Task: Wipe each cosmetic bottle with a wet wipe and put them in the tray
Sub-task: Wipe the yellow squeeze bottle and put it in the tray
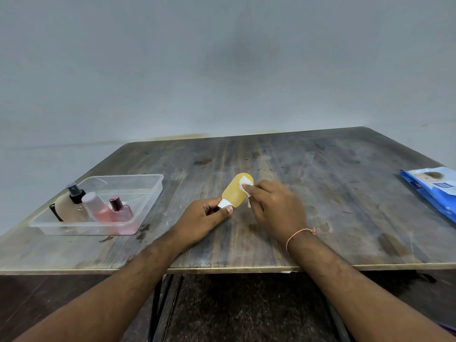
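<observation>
Left grip (209,213) pinches bottle cap (223,203); right (274,208) wipes.

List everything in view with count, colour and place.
Table: one, worn brown wood, fills the middle.
Tray: one, clear plastic, table's left.
Bottles in tray: apparently four; beige, black-capped spray, pink, pink glass with a metallic cap.
Yellow bottle: one, white cap, held above table centre.
Wet wipe: one, white, against the yellow bottle.
Wipes pack: one, blue and white, right edge.
Left hand: grips the bottle's cap.
Right hand: holds the wipe; orange thread on the wrist.
</observation>
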Motion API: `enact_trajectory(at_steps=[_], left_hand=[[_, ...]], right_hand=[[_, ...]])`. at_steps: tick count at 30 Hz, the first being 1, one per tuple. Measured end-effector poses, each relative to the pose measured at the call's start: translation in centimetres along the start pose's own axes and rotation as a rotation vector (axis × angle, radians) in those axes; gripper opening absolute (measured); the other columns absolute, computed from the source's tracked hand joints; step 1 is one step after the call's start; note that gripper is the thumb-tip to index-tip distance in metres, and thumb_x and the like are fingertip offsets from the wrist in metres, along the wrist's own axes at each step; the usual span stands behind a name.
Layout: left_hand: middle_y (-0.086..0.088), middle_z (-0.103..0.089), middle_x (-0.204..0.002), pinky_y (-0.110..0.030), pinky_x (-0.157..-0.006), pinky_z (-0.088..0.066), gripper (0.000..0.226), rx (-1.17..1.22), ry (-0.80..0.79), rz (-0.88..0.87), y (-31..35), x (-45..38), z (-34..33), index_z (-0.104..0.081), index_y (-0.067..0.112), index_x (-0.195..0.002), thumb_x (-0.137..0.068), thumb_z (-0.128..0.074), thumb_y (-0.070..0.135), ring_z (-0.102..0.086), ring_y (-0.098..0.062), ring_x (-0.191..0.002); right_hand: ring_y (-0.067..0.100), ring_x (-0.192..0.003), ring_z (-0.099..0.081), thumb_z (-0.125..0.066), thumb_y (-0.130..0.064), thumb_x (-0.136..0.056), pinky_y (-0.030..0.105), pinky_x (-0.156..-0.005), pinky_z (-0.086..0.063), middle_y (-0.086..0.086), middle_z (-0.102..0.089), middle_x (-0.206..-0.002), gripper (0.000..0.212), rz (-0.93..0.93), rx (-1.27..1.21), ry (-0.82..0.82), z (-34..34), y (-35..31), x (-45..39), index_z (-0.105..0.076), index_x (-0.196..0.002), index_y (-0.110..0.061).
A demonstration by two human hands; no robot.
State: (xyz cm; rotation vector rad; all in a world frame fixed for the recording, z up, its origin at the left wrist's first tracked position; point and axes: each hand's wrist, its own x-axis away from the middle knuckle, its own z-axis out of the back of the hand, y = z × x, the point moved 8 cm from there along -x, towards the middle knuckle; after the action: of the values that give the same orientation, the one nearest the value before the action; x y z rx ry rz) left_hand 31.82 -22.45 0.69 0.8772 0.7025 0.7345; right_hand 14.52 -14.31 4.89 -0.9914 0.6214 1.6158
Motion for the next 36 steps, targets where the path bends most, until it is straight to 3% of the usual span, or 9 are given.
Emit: enact_trajectory(at_steps=[4, 6, 9, 12, 17, 20, 25, 31, 36], left_hand=[[-0.009, -0.078, -0.090, -0.027, -0.074, -0.046, 0.019, 0.028, 0.026, -0.007, 0.1, 0.2, 0.2, -0.083, 0.027, -0.117, -0.099, -0.078, 0.031, -0.061, -0.009, -0.080], [0.000, -0.074, -0.081, -0.024, -0.069, -0.045, 0.020, 0.049, 0.039, -0.015, 0.1, 0.2, 0.3, -0.083, 0.027, -0.117, -0.096, -0.081, 0.029, -0.057, -0.010, -0.074], [-0.004, -0.073, -0.078, -0.024, -0.066, -0.043, 0.020, 0.029, 0.044, -0.027, 0.1, 0.3, 0.4, -0.084, 0.033, -0.115, -0.095, -0.083, 0.030, -0.052, -0.010, -0.070], [-0.017, -0.077, -0.088, -0.030, -0.069, -0.043, 0.023, 0.019, 0.038, -0.039, 0.3, 0.3, 0.3, -0.083, 0.036, -0.118, -0.095, -0.083, 0.032, -0.052, -0.013, -0.071], [-0.013, -0.081, -0.097, -0.035, -0.077, -0.050, 0.019, 0.031, 0.070, -0.033, -0.1, 0.1, 0.5, -0.083, 0.034, -0.117, -0.098, -0.079, 0.036, -0.062, -0.016, -0.080], [-0.015, -0.080, -0.096, -0.036, -0.079, -0.049, 0.018, 0.052, 0.104, -0.011, -0.5, -0.1, 0.8, -0.085, 0.035, -0.105, -0.095, -0.075, 0.047, -0.064, -0.018, -0.083], [-0.009, -0.080, -0.088, -0.033, -0.076, -0.045, 0.018, 0.018, 0.113, -0.021, -0.4, -0.1, 0.9, -0.085, 0.033, -0.090, -0.101, -0.073, 0.042, -0.061, -0.019, -0.078], [-0.018, -0.079, -0.097, -0.035, -0.078, -0.047, 0.016, 0.040, 0.127, -0.030, -0.4, -0.2, 1.0, -0.083, 0.036, -0.095, -0.101, -0.072, 0.045, -0.064, -0.020, -0.083], [-0.013, -0.080, -0.098, -0.036, -0.080, -0.050, 0.018, 0.027, 0.098, -0.044, -0.6, -0.3, 0.9, -0.083, 0.038, -0.106, -0.098, -0.073, 0.051, -0.066, -0.021, -0.085]], right_hand=[[0.028, -0.080, -0.064, -0.072, -0.011, -0.088, 0.032, -0.061, -0.048, -0.003, -0.074, -0.095, 0.034, -0.013, -0.019, -0.011, 0.0, 0.2, -0.1, -0.081, -0.119, -0.020], [0.028, -0.082, -0.064, -0.071, -0.010, -0.087, 0.034, -0.064, -0.052, -0.003, -0.075, -0.097, 0.034, 0.043, -0.076, -0.032, -0.2, -0.4, -0.1, -0.081, -0.118, -0.019], [0.029, -0.083, -0.067, -0.067, -0.013, -0.088, 0.039, -0.065, -0.055, -0.004, -0.075, -0.099, 0.032, 0.163, -0.166, -0.109, -0.6, -1.7, 0.1, -0.081, -0.116, -0.020], [0.025, -0.083, -0.065, -0.068, -0.015, -0.089, 0.038, -0.061, -0.052, -0.008, -0.074, -0.100, 0.030, 0.225, -0.194, -0.155, -0.7, -2.5, 0.4, -0.081, -0.115, -0.024], [0.025, -0.083, -0.065, -0.067, -0.015, -0.089, 0.037, -0.063, -0.053, -0.007, -0.075, -0.100, 0.030, 0.212, -0.174, -0.130, -0.6, -2.5, 0.3, -0.081, -0.115, -0.024], [0.028, -0.083, -0.065, -0.068, -0.014, -0.091, 0.040, -0.063, -0.056, -0.004, -0.075, -0.100, 0.029, 0.102, -0.113, -0.069, -0.2, -1.3, 0.0, -0.080, -0.115, -0.022], [0.027, -0.085, -0.065, -0.074, -0.010, -0.090, 0.037, -0.064, -0.055, -0.002, -0.076, -0.102, 0.030, 0.046, -0.080, -0.049, -0.2, -0.6, -0.1, -0.080, -0.118, -0.020], [0.022, -0.083, -0.060, -0.075, -0.009, -0.086, 0.033, -0.068, -0.049, -0.006, -0.077, -0.103, 0.031, 0.179, -0.168, -0.078, -0.6, -1.8, 0.2, -0.081, -0.115, -0.021], [0.024, -0.080, -0.061, -0.073, -0.013, -0.088, 0.036, -0.061, -0.052, -0.010, -0.077, -0.102, 0.030, 0.115, -0.120, -0.063, -0.5, -1.1, 0.1, -0.081, -0.114, -0.026]])
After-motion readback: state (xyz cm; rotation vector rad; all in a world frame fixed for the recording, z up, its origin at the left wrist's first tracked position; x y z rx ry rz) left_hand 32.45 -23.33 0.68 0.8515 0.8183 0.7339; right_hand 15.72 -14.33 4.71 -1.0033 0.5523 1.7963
